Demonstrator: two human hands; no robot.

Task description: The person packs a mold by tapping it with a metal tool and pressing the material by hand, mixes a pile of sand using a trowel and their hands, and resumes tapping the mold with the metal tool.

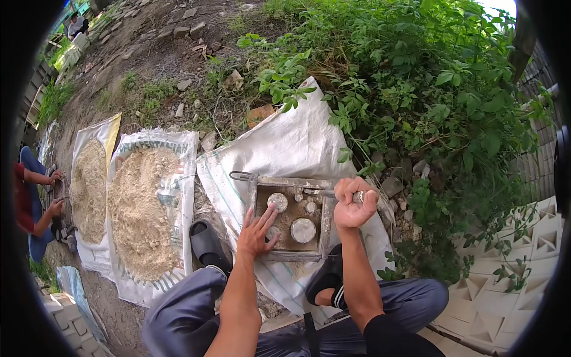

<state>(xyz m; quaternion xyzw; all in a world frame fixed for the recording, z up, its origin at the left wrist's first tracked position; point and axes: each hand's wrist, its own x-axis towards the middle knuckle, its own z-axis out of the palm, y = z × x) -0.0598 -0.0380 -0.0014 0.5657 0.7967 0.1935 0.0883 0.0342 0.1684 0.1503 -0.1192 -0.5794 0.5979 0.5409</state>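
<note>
A square wooden frame [326, 229] lies on a white sack, with grey-brown sand and several pale round pieces inside it. My left hand [257, 233] rests at the frame's left side, fingers spread and flat. Its fingertips touch or lie very close to the upper round piece [278, 202], and its thumb is by the lower left one [272, 232]. At the frame's upper right, my right hand [355, 202] is closed around the handle of a small trowel [321, 192], whose thin metal blade points left over the frame. A larger disc [303, 230] sits at the lower right inside.
Two sacks hold heaped tan sand [146, 208] to my left. My sandals [209, 247] flank the frame. Leafy plants [410, 89] grow at upper right, above pale patterned blocks [493, 273]. Another person [38, 202] sits at far left, hands at work.
</note>
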